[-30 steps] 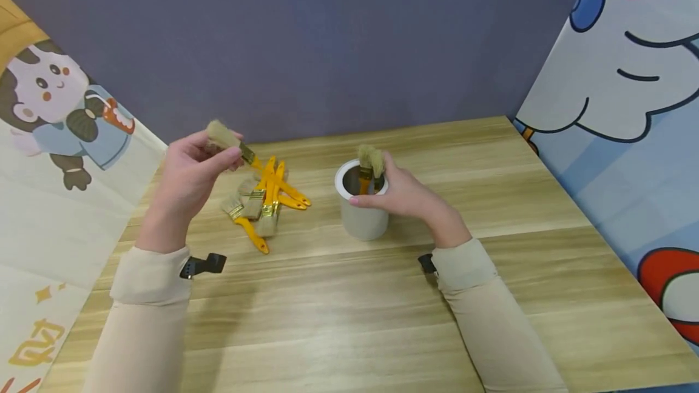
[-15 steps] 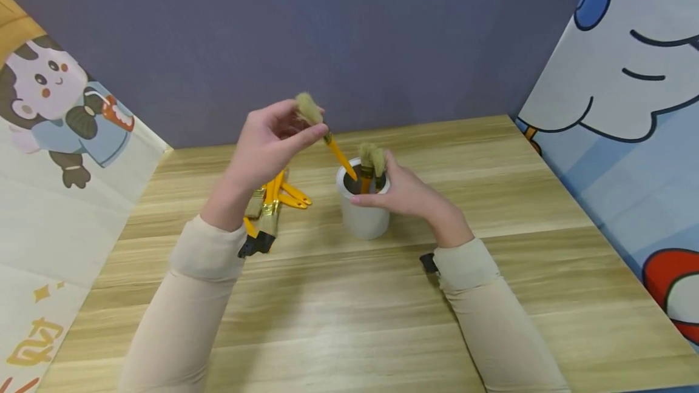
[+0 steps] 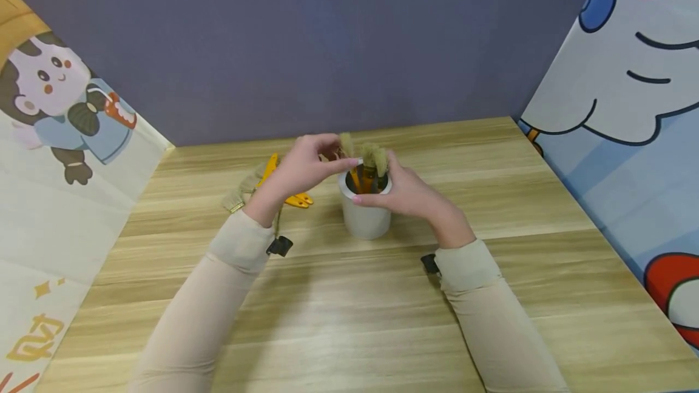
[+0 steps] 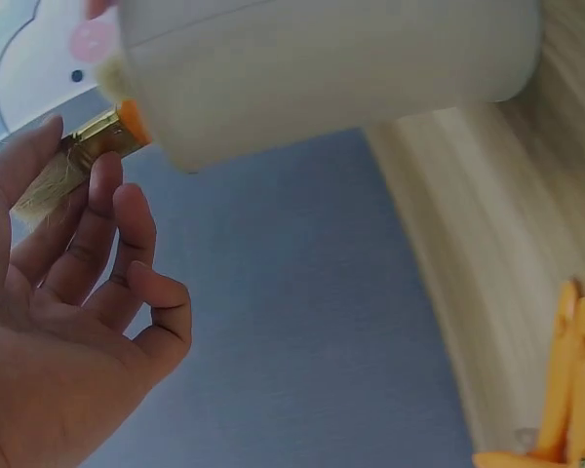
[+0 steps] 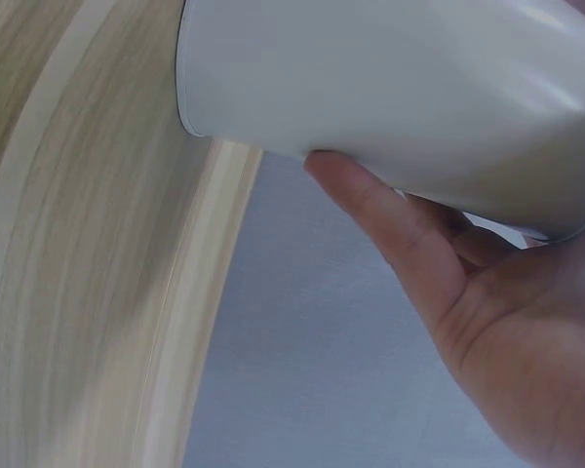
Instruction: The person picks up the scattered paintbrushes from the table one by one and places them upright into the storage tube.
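Note:
A paintbrush [image 4: 102, 135] with a metal ferrule and yellow handle is pinched between the thumb and fingers of my left hand [image 3: 312, 165]. Its handle points down into a white cylindrical can [image 3: 366, 220], bristles up. Two other paintbrushes [image 3: 369, 155] stand bristles up in the can, near its right side. My right hand [image 3: 411, 198] holds the can at its rim, thumb in front; in the right wrist view one finger of that hand [image 5: 526, 331] lies along the smooth wall. The handle's lower end is hidden inside the can.
Left of the can, a pile of paintbrushes [image 3: 297, 200] with yellow handles lies on the wooden table [image 3: 338, 314], partly hidden under my left wrist. Behind the table stands a dark grey-blue wall [image 3: 349, 47]. Cartoon-printed panels [image 3: 617, 108] flank both sides.
My left hand has carried the paintbrush rightward from over the pile to the can, then lowered its handle inside. My right hand has stayed on the can.

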### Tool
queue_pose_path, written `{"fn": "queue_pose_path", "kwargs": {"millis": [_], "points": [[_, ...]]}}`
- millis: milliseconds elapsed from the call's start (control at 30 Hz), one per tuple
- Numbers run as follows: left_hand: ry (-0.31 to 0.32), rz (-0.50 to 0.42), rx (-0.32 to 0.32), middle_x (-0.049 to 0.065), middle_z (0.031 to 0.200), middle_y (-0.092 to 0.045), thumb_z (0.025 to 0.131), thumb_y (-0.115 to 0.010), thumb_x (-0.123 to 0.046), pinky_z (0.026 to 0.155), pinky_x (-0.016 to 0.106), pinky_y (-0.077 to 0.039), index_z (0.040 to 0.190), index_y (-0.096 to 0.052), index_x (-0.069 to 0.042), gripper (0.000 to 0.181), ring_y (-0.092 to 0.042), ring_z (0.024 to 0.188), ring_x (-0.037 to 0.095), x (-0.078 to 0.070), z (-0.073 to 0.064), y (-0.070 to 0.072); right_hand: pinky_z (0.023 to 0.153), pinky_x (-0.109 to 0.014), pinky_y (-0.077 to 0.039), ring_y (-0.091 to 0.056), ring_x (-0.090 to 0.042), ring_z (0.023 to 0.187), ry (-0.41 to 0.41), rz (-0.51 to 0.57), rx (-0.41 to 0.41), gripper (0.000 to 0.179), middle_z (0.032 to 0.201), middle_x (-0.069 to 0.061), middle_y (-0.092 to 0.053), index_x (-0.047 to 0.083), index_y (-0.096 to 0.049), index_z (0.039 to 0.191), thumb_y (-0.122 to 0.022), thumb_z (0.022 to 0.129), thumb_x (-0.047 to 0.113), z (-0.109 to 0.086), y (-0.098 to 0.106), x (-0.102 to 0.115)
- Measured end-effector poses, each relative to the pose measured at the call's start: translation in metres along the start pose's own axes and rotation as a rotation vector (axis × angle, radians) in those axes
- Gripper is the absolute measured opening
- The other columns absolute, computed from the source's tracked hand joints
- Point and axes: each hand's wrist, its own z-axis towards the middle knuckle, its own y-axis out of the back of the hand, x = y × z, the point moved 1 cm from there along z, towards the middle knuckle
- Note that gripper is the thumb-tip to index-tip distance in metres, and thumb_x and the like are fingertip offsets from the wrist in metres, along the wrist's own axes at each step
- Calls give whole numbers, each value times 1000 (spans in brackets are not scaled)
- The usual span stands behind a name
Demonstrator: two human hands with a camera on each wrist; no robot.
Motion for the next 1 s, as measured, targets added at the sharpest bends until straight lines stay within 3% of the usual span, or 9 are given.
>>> {"fn": "queue_pose_path", "kwargs": {"millis": [200, 300, 433, 600, 833, 1000], "points": [[-22, 48, 90, 8, 102, -73, 103, -72, -36, 82, 41, -54, 93, -66, -12, 27, -68, 100, 24, 11, 5, -7, 125, -59, -36, -36, -36, 158, -1, -4, -4, 143, 175, -20, -25, 17, 10, 171, -80, 78, 76, 0, -1, -1], [-26, 45, 104, 11, 109, -74, 104, -70, -32, 87, 42, -55, 112, -73, -7, 27, -67, 103, 26, 13, 6, -7, 125, -60, -36, -35, -37, 159, -5, -9, -2, 143, 176, -19, -24, 17, 11, 171, -80, 79, 77, 0, -1, -1], [-11, 23, 80, 12, 118, -75, 103, -71, -30, 91, 43, -57, 140, -69, -8, 43, -68, 106, 26, 15, 7, -6, 123, -61, -39, -39, -38, 156, 16, -4, -12, 135, 173, -19, -31, 18, -1, 172, -81, 79, 73, 0, -1, -2], [-22, 17, 56, 7, 112, -75, 103, -72, -31, 89, 41, -56, 138, -70, -15, 39, -69, 102, 23, 15, 7, -1, 120, -61, -42, -46, -36, 152, 45, 11, -27, 120, 167, -17, -41, 22, -16, 167, -84, 80, 69, 1, -1, -2], [-15, 10, 42, 4, 117, -76, 104, -71, -34, 93, 43, -57, 135, -72, -22, 34, -70, 103, 22, 18, 0, 11, 121, -62, -40, -46, -37, 152, 42, 14, -26, 124, 167, -17, -41, 23, -13, 168, -84, 78, 71, 2, -1, -2], [2, 34, 41, 4, 117, -75, 103, -72, -35, 92, 43, -57, 136, -72, -21, 36, -70, 105, 22, 21, -9, 24, 122, -62, -39, -45, -38, 152, 54, 10, -40, 124, 166, -18, -43, 22, -15, 167, -86, 78, 69, 3, -2, -3]]}}
